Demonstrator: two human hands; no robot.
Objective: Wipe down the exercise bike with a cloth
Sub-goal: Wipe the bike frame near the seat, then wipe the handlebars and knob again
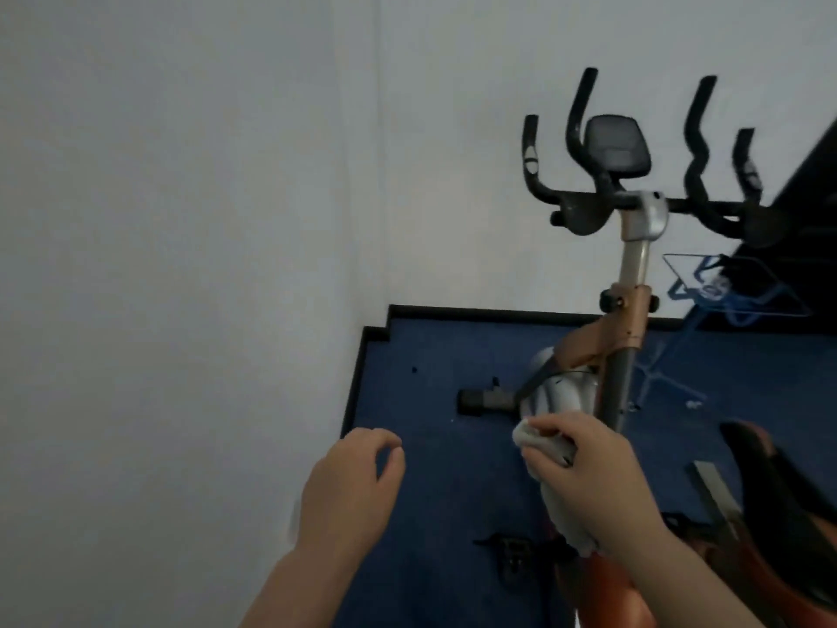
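Note:
The exercise bike [632, 274] stands at the right, with black handlebars, a dark console [616, 145], a copper and grey post and a white flywheel housing [559, 396]. My right hand [589, 473] grips a bunched white cloth [527, 435] against the top of the white housing, just in front of the post. To the left, my left hand [351, 485] hovers over the blue floor with its fingers loosely curled and nothing in them. A black pedal [512, 559] shows below my hands. The saddle [770, 482] sits at the right edge.
Blue carpet [430, 355] with a black skirting edge covers the floor. A white wall [181, 219] fills the left and back. The bike's front stabiliser bar [484, 401] lies on the carpet. A blue wire rack [724, 287] stands behind the bike at the right.

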